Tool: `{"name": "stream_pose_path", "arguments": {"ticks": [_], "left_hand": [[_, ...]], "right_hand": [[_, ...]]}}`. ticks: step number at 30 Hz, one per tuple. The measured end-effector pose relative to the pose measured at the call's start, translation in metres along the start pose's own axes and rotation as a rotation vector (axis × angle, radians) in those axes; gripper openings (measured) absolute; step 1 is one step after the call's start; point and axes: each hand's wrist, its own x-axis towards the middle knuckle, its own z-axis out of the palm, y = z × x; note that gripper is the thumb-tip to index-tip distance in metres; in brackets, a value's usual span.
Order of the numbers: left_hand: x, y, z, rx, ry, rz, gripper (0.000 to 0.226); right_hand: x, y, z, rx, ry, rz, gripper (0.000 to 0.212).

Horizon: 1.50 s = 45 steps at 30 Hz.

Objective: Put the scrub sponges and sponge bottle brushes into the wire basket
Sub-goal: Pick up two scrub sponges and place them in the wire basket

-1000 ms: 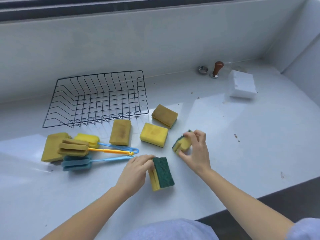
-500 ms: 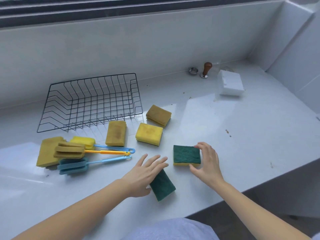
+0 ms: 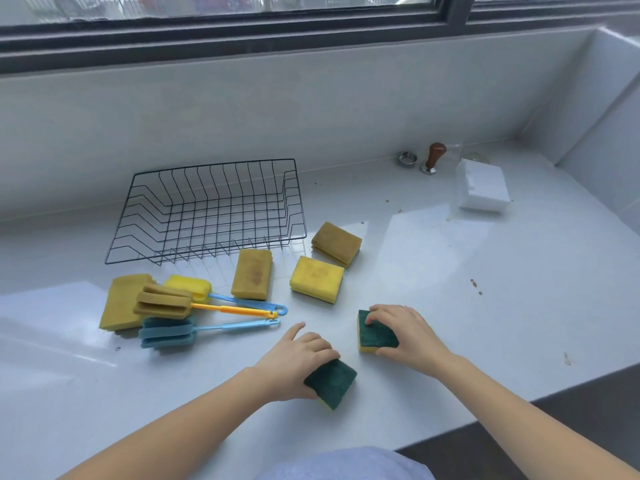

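A black wire basket [image 3: 207, 209] stands with nothing in it at the back left of the white counter. My left hand [image 3: 294, 362] grips a scrub sponge [image 3: 332, 382] lying green side up near the front edge. My right hand [image 3: 408, 336] grips a second green-topped scrub sponge [image 3: 375, 336] just to the right of it. Three yellow scrub sponges [image 3: 251, 273] [image 3: 317, 278] [image 3: 336, 243] lie in front of the basket, and a larger one [image 3: 119, 301] lies far left. Three sponge bottle brushes, with yellow [image 3: 188, 285], brown [image 3: 162, 301] and blue [image 3: 166, 333] heads, rest beside it.
A white foam block [image 3: 483, 185] sits at the back right. A wooden-handled tamper [image 3: 433, 162] and a small metal ring [image 3: 407, 158] stand by the back wall. The counter's front edge [image 3: 519, 403] runs diagonally at lower right. A window spans the top.
Both sponges went from held on edge to lying green side up. My hands opened over them, then closed onto them again. The camera has tilted up.
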Motion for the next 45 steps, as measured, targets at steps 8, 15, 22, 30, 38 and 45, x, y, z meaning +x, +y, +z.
{"name": "stream_pose_path", "arguments": {"ticks": [8, 15, 22, 30, 38, 45], "left_hand": [[-0.022, -0.034, -0.019, -0.102, 0.323, -0.219, 0.059], [-0.057, -0.088, -0.073, -0.125, 0.568, -0.353, 0.063], [-0.083, -0.186, -0.138, -0.22, 0.789, -0.631, 0.065], [-0.068, -0.306, -0.135, -0.144, 0.601, -0.748, 0.066], [-0.031, -0.374, -0.101, -0.099, 0.52, -0.669, 0.062], [-0.03, -0.405, -0.085, -0.056, 0.586, -0.731, 0.061]], "right_hand": [[0.018, -0.037, -0.023, 0.101, -0.011, -0.12, 0.043], [0.081, -0.093, -0.074, 0.119, 0.118, -0.228, 0.039], [0.187, -0.152, -0.103, 0.021, 0.18, -0.372, 0.041], [0.317, -0.199, -0.074, -0.041, 0.184, -0.304, 0.039], [0.4, -0.2, -0.025, -0.071, 0.057, -0.284, 0.04], [0.43, -0.197, -0.003, -0.03, 0.015, -0.331, 0.04]]}}
